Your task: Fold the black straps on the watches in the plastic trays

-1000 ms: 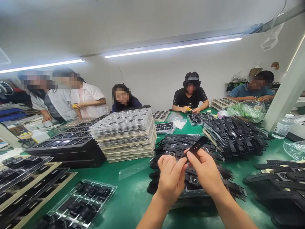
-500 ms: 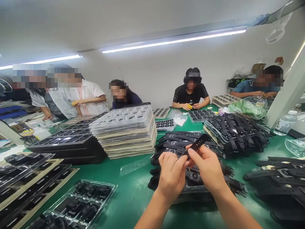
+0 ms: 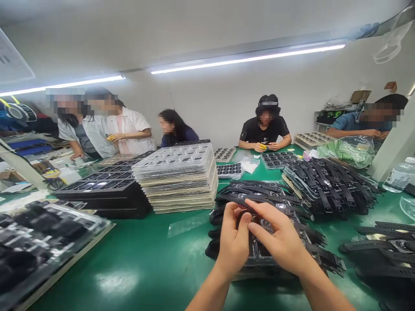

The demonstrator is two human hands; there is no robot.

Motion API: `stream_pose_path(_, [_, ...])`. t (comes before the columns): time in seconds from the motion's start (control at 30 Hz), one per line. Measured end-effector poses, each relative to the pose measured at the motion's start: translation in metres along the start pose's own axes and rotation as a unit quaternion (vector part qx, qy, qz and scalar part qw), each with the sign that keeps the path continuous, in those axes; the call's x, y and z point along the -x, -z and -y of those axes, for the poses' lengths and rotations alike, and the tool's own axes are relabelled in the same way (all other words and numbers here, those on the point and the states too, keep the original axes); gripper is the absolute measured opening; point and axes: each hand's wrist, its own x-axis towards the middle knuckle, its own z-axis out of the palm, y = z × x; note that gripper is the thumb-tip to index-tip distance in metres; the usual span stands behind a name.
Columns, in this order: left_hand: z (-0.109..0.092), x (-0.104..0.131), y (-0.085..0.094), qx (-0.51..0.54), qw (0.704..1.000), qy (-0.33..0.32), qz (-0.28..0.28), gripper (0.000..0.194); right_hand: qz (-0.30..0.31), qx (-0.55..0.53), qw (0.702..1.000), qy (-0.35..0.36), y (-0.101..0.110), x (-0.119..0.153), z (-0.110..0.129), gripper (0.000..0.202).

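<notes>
A black watch strap (image 3: 243, 208) is held between my two hands above a stack of watch trays. My left hand (image 3: 234, 239) has its fingers curled round it, thumb upright. My right hand (image 3: 277, 233) reaches across from the other side, its fingers and thumb closing on the same piece. Both hands cover most of it, so whether a watch body is attached is hidden. Just beneath and behind them lie several watches with black straps (image 3: 259, 190) on clear trays (image 3: 262, 259).
Left of centre rises a tall stack of trays (image 3: 181, 185), beside a black box-like stack (image 3: 106, 203). A blurred tray of dark pieces (image 3: 42, 246) lies at lower left. More strapped watches (image 3: 330, 185) are piled at right, near a bottle (image 3: 397, 177). Several co-workers are across the green table (image 3: 145, 259).
The strap, earlier pointing up and right, is now lower and mostly covered by my fingers. The view has swung slightly left. The clear tray at front left is gone from view; another tray there is blurred.
</notes>
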Motion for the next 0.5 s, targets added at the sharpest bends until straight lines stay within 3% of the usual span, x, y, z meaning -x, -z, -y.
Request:
stream_pose_path(0.3, [-0.003, -0.005, 0.009, 0.090, 0.994, 0.043, -0.049, 0.041, 0.039, 0.027, 0.998, -0.042, -0.001, 0.003, 0.008, 0.049])
stream_pose_path(0.37, [-0.001, -0.003, 0.009, 0.103, 0.993, 0.059, -0.025, 0.041, 0.027, 0.022, 0.998, -0.052, -0.002, 0.004, 0.007, 0.048])
stream_pose_path(0.5, [0.006, 0.006, 0.007, 0.080, 0.992, 0.064, 0.073, 0.045, 0.032, -0.040, 0.994, -0.096, -0.003, 0.002, 0.009, 0.031])
